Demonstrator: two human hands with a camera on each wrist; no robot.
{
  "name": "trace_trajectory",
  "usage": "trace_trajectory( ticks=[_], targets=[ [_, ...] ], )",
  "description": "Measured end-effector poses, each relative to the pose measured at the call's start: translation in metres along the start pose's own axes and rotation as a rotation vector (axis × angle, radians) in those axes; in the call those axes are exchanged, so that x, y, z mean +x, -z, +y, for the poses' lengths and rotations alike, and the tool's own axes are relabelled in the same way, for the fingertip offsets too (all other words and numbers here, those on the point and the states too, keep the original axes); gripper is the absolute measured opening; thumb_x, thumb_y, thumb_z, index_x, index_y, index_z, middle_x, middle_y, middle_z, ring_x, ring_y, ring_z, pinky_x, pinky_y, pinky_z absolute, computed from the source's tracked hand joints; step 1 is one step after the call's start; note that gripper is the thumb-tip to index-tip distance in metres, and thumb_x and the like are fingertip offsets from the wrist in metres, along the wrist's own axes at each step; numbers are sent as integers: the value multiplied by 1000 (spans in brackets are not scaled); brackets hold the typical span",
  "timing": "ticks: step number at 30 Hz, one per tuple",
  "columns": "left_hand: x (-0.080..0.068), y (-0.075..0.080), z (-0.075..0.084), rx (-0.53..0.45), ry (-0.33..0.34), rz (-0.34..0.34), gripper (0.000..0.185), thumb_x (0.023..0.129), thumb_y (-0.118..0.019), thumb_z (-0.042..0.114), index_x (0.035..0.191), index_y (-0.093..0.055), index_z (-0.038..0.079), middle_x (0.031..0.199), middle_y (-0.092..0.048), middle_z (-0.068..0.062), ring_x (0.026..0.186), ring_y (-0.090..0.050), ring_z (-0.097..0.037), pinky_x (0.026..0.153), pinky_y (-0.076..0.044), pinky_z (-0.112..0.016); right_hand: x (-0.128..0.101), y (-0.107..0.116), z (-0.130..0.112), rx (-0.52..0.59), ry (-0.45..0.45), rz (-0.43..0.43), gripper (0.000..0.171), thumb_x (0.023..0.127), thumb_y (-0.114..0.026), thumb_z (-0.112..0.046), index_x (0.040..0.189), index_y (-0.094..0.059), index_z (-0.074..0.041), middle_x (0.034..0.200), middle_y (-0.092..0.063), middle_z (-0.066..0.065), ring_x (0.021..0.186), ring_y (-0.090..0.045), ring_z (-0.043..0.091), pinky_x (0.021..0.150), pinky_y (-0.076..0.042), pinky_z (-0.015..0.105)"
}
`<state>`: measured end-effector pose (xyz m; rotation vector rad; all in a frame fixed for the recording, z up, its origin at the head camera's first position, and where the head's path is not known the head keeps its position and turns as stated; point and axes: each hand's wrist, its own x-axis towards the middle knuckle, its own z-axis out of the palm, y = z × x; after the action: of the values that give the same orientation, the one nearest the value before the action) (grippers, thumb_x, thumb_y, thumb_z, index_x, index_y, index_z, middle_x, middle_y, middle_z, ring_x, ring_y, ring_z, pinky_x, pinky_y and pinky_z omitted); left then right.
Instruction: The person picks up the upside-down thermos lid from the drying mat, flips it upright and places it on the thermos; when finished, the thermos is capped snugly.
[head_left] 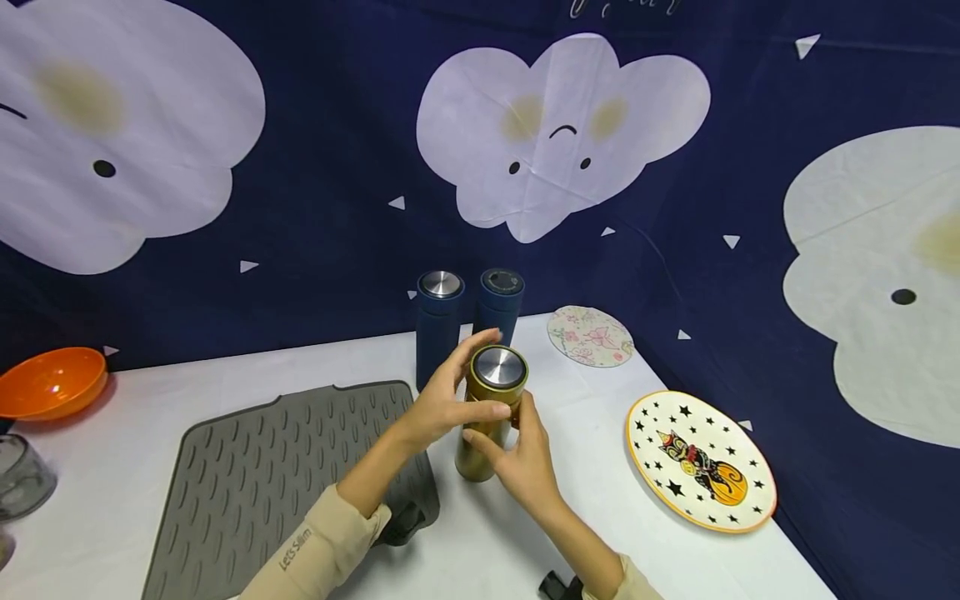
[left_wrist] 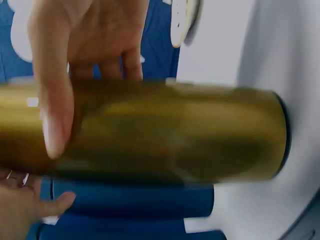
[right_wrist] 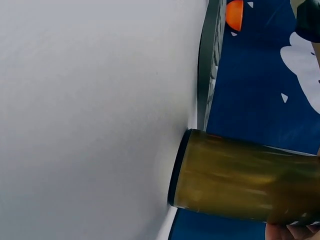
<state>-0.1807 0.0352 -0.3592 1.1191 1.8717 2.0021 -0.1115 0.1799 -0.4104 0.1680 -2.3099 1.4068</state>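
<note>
Both hands, left hand (head_left: pixel 442 404) and right hand (head_left: pixel 525 462), clasp the gold metal flask (head_left: pixel 487 417) at frame centre; twisting could tip it into the two navy flasks (head_left: pixel 438 329) behind.

Head view bright and even, soft light from overhead, faint shadows on the white table (head_left: pixel 660 550), wide-angle bend toward the edges, small glare on the gold flask (head_left: pixel 491 417) lid, both wrist views pretty blurry up close, flask smeared, colours washed out
</note>
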Motion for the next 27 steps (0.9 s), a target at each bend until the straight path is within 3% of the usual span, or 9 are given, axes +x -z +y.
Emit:
trace_trajectory(
  ticks=[4, 9, 11, 14, 16, 18, 21, 24, 27],
  targets=[
    [4, -3, -1, 7, 31, 11, 76, 78, -83, 18, 143, -44, 14, 140, -55, -9, 127, -53, -29, 108, -40, -54, 0, 0, 0, 2, 8, -5, 63, 79, -84, -18, 130, -48, -9, 123, -62, 6, 114, -59, 23, 97, -47, 48],
    [5, 3, -2, -237, 62, -91, 76, 76, -69, 1, 145, -38, 5, 159, -34, -12, 150, -23, -28, 121, -13, -59, 1, 0, 0, 14, -6, -24, 66, 79, -83, -19, 133, -47, -9, 122, -61, 6, 112, -58, 22, 96, -47, 48],
    [5, 1, -3, -193, 70, -67, 78, 78, -74, 12, 147, -37, 8, 156, -37, -13, 148, -26, -28, 120, -16, -58, 1, 0, 0, 18, -14, -19, 66, 79, -84, -19, 132, -47, -9, 123, -61, 6, 114, -58, 23, 98, -47, 48],
    [4, -7, -2, -33, 39, 51, 91, 75, -86, 24, 149, -34, 14, 143, -46, -14, 130, -47, -30, 111, -37, -51, 1, 1, -1, 24, -8, -18, 62, 79, -83, -17, 129, -48, -9, 124, -61, 7, 116, -58, 24, 98, -47, 50],
    [5, -13, -1, 92, 11, 153, 101, 68, -92, 25, 148, -33, 16, 134, -52, -11, 119, -55, -24, 103, -46, -41, 1, 0, -1, 32, 0, -25, 61, 80, -82, -15, 130, -49, -9, 127, -61, 8, 119, -58, 25, 98, -47, 50],
    [6, -16, -1, 114, -11, 202, 99, 68, -92, 17, 146, -32, 13, 132, -53, -10, 116, -57, -22, 100, -49, -36, 1, 0, -1, 28, -2, -27, 59, 80, -82, -16, 128, -49, -10, 126, -61, 8, 116, -58, 25, 96, -47, 49],
    [6, -11, -1, -17, -18, 128, 80, 74, -80, 6, 140, -34, 5, 140, -53, -15, 121, -56, -29, 106, -46, -43, 1, 0, -1, 18, -8, -29, 61, 81, -82, -20, 130, -49, -11, 125, -61, 7, 113, -58, 25, 95, -47, 47],
    [5, -4, -1, -142, 15, 23, 74, 75, -72, 5, 140, -37, 2, 155, -38, -16, 139, -41, -33, 117, -26, -57, 0, 1, -1, 11, -15, -27, 63, 81, -83, -22, 131, -48, -10, 122, -62, 7, 112, -58, 24, 96, -47, 47],
    [3, -2, -2, -52, 34, 29, 83, 76, -80, 20, 146, -37, 6, 155, -35, -13, 141, -36, -31, 117, -18, -62, 1, 1, -1, 21, -19, -34, 65, 80, -84, -20, 132, -47, -9, 124, -61, 7, 118, -58, 24, 101, -45, 49]
  ],
)
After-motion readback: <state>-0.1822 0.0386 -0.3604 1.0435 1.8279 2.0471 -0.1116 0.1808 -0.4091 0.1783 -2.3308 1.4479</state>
